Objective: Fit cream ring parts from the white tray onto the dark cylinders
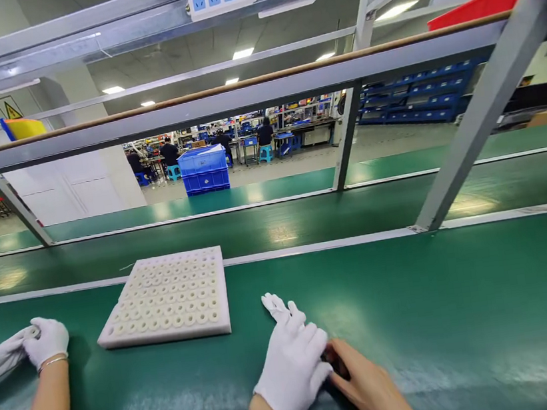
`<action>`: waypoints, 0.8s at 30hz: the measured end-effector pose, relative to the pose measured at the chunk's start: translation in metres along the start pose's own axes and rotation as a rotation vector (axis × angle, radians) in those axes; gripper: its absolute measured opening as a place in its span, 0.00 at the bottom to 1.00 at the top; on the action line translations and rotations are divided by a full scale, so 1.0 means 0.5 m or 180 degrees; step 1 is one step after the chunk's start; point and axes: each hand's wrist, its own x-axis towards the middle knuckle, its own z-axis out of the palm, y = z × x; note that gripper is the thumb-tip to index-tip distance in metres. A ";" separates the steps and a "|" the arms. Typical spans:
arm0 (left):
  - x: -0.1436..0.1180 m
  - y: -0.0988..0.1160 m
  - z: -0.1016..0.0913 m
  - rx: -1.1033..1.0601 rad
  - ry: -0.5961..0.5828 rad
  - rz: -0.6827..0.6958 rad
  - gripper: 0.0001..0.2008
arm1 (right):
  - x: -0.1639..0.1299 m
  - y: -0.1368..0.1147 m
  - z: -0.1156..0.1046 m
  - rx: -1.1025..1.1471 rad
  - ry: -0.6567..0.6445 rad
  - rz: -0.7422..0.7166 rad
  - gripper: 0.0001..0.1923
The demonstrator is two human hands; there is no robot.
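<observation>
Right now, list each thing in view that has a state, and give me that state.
Left hand: gloved, fingers bent
Right hand: bare, fingers curled
Loose white glove: partly hidden by left hand
White tray: flat, set with rings
Co-worker's hands: gloved, together
Blue crates: stacked
Ceiling lights: lit

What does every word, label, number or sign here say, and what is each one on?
No words or numbers are readable.
Yellow warning triangle on the pale wall, far left: its black symbol is too small to make out surely.
Blue crates: a pale mark, too small to read.
Gloved left hand: no lettering visible.
</observation>
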 end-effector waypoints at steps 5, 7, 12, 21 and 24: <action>-0.036 -0.017 0.012 0.0111 -0.0799 -0.0862 0.12 | 0.010 -0.037 -0.007 -0.0012 0.0024 -0.0430 0.12; -0.048 -0.024 0.014 -0.0180 -0.0627 -0.1197 0.14 | 0.006 -0.048 -0.013 0.0074 0.0161 -0.0667 0.10; -0.045 -0.017 0.003 -0.1030 -0.0187 -0.1682 0.08 | 0.001 -0.074 -0.035 0.0074 0.0448 -0.1114 0.07; -0.044 -0.009 -0.024 -0.2715 0.0887 -0.1955 0.08 | -0.021 -0.181 -0.047 0.0022 0.1033 -0.2401 0.09; -0.055 0.014 -0.042 -0.2400 0.1350 -0.2157 0.10 | -0.013 -0.177 -0.021 0.0187 0.0783 -0.2168 0.12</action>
